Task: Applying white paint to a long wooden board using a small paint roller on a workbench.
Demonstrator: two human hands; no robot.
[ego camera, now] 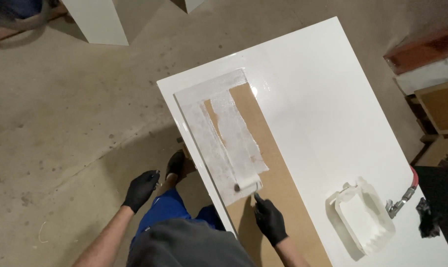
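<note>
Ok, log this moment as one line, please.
right hand: rolling paint roller on brown board | left hand: free, off table | paint tray: right

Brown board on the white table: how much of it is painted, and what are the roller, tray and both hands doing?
Brown board: partly coated white, near end bare.
Paint roller: lying on the board at the paint's edge.
Right hand: gloved, grip closed on the roller handle.
Left hand: gloved, hanging free, holding nothing.
Paint tray: on the white table, white inside.
</note>
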